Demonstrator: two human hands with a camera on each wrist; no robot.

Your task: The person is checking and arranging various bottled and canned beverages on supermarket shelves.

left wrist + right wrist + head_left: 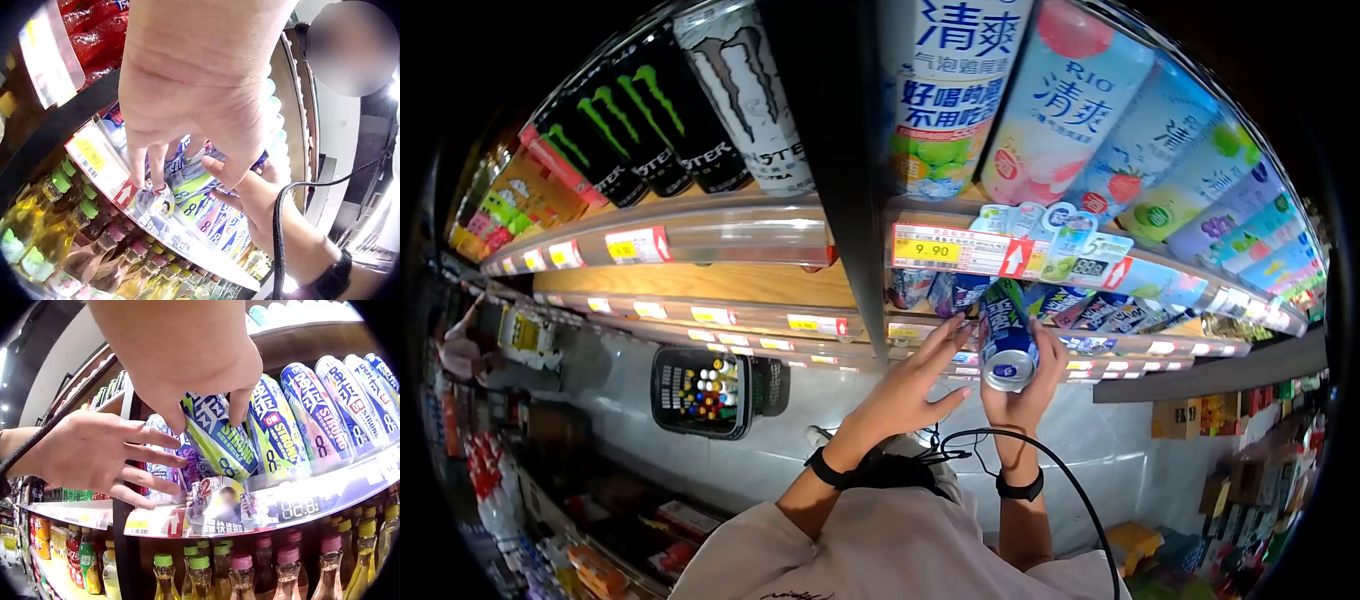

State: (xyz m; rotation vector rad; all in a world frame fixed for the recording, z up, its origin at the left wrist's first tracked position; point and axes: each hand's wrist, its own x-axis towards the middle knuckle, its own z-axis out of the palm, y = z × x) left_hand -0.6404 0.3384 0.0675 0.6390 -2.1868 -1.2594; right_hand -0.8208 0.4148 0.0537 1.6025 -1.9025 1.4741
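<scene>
A blue and green can (1008, 345) is tilted at the shelf front in the head view, its silver end toward the camera. My right hand (1025, 385) grips it from the side; in the right wrist view the thumb and fingers of that hand (187, 369) pinch the can (220, 437) near its top. Beside it, my left hand (905, 395) is held with fingers spread, near the can's left side. The right wrist view shows the left hand (94, 459) with straight fingers in front of purple cans (190, 462); whether it touches them I cannot tell.
More cans (315, 415) stand in a row to the right, behind a price strip (312, 497). Bottles (287, 569) fill the shelf below. Larger cans (1065, 100) stand on the shelf above. A black basket (745, 400) holding bottles is on the floor at left. A black cable (1065, 465) crosses by my right wrist.
</scene>
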